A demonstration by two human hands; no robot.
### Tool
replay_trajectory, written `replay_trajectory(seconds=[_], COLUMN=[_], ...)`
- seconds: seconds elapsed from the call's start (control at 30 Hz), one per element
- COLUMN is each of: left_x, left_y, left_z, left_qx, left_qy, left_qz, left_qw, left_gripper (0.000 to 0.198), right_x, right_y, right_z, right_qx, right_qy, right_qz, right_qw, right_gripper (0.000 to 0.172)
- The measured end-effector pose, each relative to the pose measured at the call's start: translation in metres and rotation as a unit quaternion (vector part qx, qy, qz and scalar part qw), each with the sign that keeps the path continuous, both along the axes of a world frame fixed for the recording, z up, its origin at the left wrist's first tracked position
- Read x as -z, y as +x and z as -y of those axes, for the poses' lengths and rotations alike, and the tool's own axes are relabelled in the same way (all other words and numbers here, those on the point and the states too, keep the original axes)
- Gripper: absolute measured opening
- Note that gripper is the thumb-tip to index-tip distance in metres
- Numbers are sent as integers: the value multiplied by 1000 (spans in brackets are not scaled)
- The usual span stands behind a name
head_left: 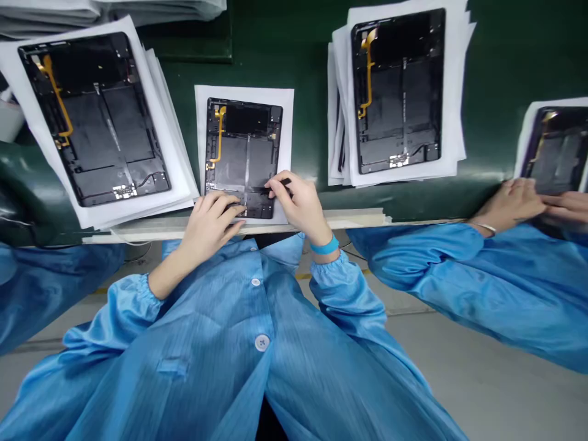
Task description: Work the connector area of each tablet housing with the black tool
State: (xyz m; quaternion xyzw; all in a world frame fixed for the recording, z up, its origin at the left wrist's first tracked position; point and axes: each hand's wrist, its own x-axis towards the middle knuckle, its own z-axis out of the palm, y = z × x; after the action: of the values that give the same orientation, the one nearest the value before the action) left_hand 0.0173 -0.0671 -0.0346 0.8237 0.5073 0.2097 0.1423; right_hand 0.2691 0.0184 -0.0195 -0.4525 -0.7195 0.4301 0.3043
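An opened tablet housing [234, 165] lies on a white sheet [288, 122] in front of me, its inside facing up. An orange flex cable [220, 138] runs down its left side and a pale ribbon cable [248, 160] down its middle. My left hand [211, 219] rests on the lower left of the housing, fingers stretched towards the small board [242, 212] at the bottom edge, which they partly cover. With my right hand [301, 205] I pinch a slim black tool [285, 181] over the lower right of the housing; its exact kind is unclear.
Similar tablet housings lie on stacked white sheets to the left [131, 122] and right [399, 92]. At far right, a co-worker's hands [512, 202] are at another tablet [558, 150]. A pale strip [353, 217] lines the edge of the green table [307, 67]. More sheets [179, 11] lie at back left.
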Motion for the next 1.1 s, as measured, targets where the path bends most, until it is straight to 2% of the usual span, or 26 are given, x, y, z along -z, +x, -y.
replay_trajectory(seconds=[0.13,0.3,0.43,0.6,0.83,0.97,1.1], left_x=[12,17,19,19,12,12,11], left_y=[4,8,8,7,2,-5,-10], left_z=[2,1,0,1,-8,-14,-18], left_qx=[-15,-19,-24,-16,38,80,99], left_qy=[31,59,31,30,139,87,2], left_qz=[14,9,6,3,-62,-80,-46], left_qw=[999,998,999,999,988,990,994], left_gripper=[25,26,27,25,22,29,36], right_x=[5,1,1,5,3,5,10], right_y=[-3,1,5,7,16,21,18], right_z=[-6,-7,-7,-7,4,10,10], right_qx=[-38,-68,-76,-68,-4,-10,-42], right_qy=[17,11,11,11,45,65,92], right_qz=[40,74,73,61,32,35,52], right_qw=[998,995,994,996,998,997,993], right_gripper=[68,70,69,69,58,55,55])
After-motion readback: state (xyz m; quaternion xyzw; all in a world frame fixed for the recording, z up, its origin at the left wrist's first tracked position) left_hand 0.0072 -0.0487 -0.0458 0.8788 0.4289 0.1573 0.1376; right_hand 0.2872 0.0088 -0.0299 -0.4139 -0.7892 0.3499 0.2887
